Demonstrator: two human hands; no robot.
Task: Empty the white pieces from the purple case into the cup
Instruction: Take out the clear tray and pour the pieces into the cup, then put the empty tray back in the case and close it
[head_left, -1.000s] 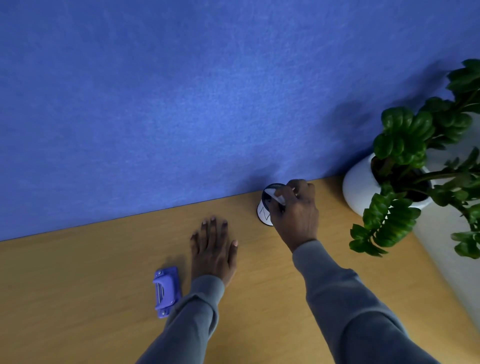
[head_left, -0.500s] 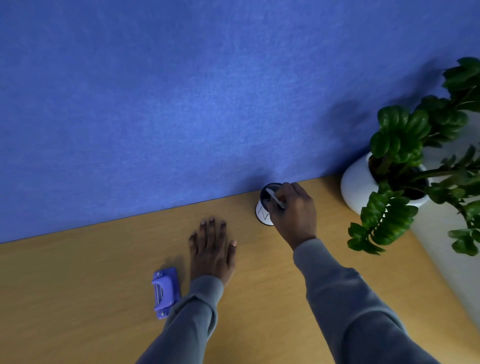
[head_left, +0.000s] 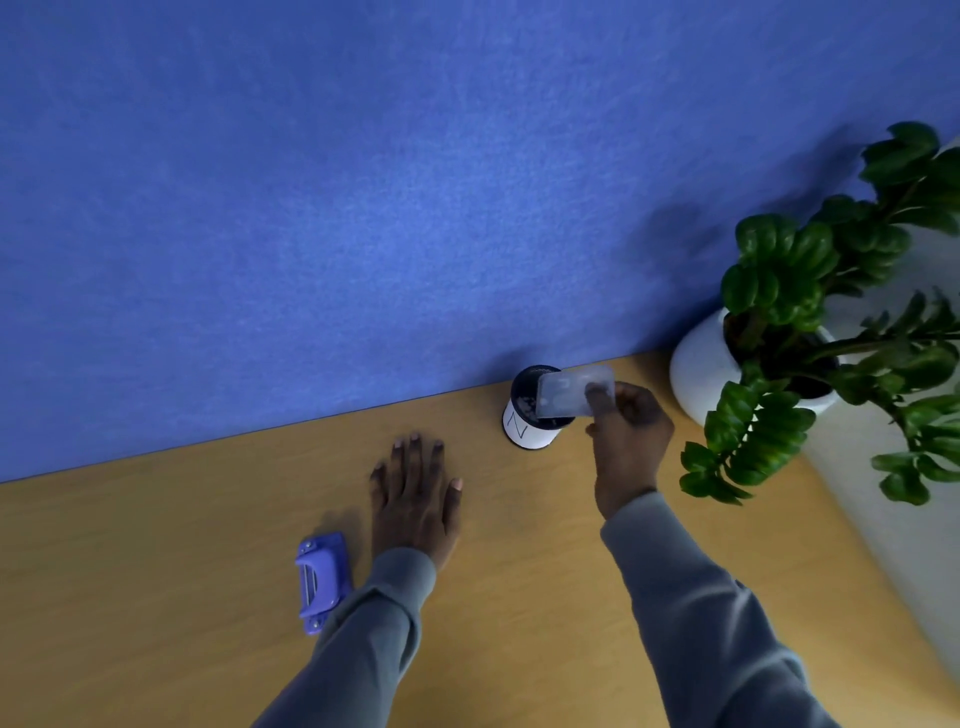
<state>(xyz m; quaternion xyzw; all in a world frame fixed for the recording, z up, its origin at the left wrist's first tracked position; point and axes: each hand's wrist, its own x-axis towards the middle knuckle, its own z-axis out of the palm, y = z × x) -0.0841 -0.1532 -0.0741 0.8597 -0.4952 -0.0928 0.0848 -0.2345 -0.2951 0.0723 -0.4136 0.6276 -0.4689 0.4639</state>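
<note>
A white cup (head_left: 527, 434) with a dark inside and an "N" on its side stands at the table's back edge. Small white pieces (head_left: 529, 402) show inside it. My right hand (head_left: 628, 441) pinches a clear, flat plastic tray (head_left: 569, 389) by its right end and holds it over the cup's right rim, flat face toward me. The purple case (head_left: 322, 579) lies on the table at the lower left, apart from both hands. My left hand (head_left: 415, 493) rests flat on the table, fingers spread, between the case and the cup.
A blue felt wall (head_left: 363, 208) rises straight behind the wooden table (head_left: 156, 571). A white pot (head_left: 698, 364) with a leafy green plant (head_left: 810, 322) stands right of the cup, its leaves hanging close to my right wrist. A pale wall closes the right side.
My right hand has drawn back to the right of the cup and turned the clear tray from edge-on over the opening to flat-face up. The left hand and purple case stayed put.
</note>
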